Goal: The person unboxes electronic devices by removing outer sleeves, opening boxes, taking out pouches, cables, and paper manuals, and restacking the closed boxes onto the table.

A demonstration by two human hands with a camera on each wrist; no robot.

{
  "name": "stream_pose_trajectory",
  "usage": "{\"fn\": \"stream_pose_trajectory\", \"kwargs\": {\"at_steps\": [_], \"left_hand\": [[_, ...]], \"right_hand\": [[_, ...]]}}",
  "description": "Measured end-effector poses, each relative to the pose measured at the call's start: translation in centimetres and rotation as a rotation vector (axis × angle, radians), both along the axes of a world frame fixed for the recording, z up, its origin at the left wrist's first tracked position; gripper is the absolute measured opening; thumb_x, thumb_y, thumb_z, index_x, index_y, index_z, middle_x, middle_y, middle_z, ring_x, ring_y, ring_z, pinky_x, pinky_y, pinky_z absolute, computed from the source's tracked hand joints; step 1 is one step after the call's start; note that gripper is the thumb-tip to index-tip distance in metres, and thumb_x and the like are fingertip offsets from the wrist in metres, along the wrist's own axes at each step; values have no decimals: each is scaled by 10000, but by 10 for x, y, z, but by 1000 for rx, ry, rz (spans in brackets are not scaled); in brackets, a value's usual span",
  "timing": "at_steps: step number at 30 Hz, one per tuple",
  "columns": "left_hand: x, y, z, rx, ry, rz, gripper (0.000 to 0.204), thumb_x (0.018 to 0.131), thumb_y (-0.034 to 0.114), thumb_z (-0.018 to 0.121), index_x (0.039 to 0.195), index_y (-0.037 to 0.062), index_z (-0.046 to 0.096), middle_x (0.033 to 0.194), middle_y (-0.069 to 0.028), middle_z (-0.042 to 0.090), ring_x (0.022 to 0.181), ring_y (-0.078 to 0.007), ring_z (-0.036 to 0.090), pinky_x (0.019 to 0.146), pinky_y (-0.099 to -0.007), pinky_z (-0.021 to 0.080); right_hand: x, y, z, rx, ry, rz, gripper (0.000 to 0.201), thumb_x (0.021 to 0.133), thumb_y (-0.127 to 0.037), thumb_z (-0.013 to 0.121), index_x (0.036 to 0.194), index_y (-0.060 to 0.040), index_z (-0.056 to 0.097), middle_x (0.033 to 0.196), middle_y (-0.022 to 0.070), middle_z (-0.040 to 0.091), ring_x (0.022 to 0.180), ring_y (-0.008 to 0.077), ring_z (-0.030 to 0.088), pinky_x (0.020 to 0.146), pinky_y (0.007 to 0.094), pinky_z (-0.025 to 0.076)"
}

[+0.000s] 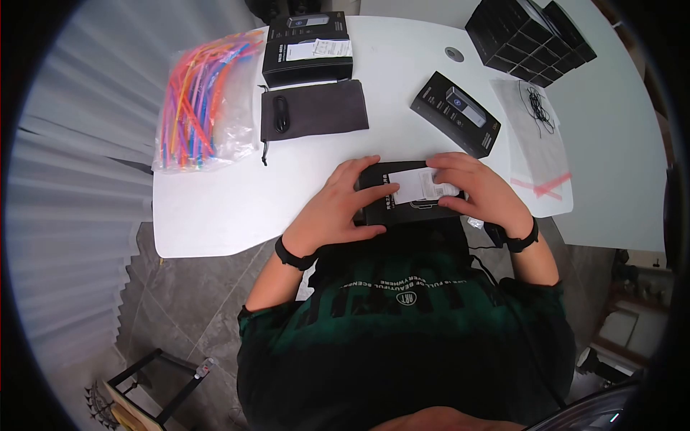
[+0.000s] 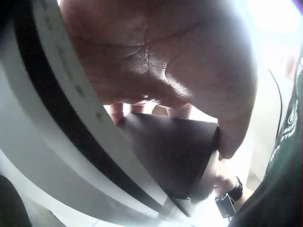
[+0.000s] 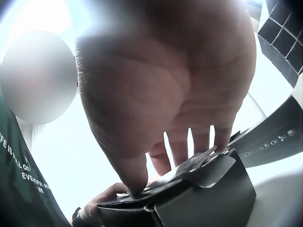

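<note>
A black cardboard box (image 1: 406, 214) lies at the table's front edge, with a white paper label (image 1: 411, 185) on its upper face. My left hand (image 1: 330, 208) grips its left end: the index finger lies across the top to the label, and the thumb is along the near edge. At the other end my right hand (image 1: 485, 190) holds the box, fingertips over the label and far edge, thumb at the near side. A small end flap (image 3: 215, 175) sticks out below the right palm in the right wrist view. In the left wrist view the box's plain dark end (image 2: 170, 146) faces the palm.
Another black printed box (image 1: 456, 113) lies beyond my right hand. Further back are a grey pouch (image 1: 323, 111) with a coiled black cable (image 1: 281, 115), stacked black boxes (image 1: 309, 61), a bag of colourful tubes (image 1: 208, 108), a black gridded stack (image 1: 528, 39) and a thin black wire (image 1: 537, 108).
</note>
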State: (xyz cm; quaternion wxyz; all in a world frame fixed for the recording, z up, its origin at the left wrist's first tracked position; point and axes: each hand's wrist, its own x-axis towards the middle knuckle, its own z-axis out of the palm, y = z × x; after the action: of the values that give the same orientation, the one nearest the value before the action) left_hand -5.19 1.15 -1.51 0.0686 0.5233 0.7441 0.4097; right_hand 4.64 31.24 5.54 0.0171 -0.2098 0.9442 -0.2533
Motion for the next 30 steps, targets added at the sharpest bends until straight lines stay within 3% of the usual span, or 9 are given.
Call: {"fn": "stream_pose_trajectory", "kwargs": {"at_steps": [11,20,30], "left_hand": [[0,1,-6,-13,14,-10,712,713,311,870,1387,210,665,1574,-204,369,1419,-433,382,1148,-504,394],[-2,1,-8,26,-43,0,668,761,368,848,1384,217,661,1559,-196,392,1398,-432,412,1153,-504,390],[-4,1,-11,27,-27,6,623,763,380,846,1340,215,679,1561,-176,395,1388,-425,421,1131,-507,419]], "right_hand": [[16,-4,-4,-18,40,-71,273,797,-86,811,1025,-34,671,1319,108,644,1299,362,554,1069,453,462],[6,-6,5,16,-52,-32,340,797,-108,806,1097,-61,654,1328,100,607,1288,340,541,1070,433,446],[-1,-8,4,62,-38,44,223,835,-92,761,1044,-66,687,1344,69,629,1298,324,535,1083,436,449]]}}
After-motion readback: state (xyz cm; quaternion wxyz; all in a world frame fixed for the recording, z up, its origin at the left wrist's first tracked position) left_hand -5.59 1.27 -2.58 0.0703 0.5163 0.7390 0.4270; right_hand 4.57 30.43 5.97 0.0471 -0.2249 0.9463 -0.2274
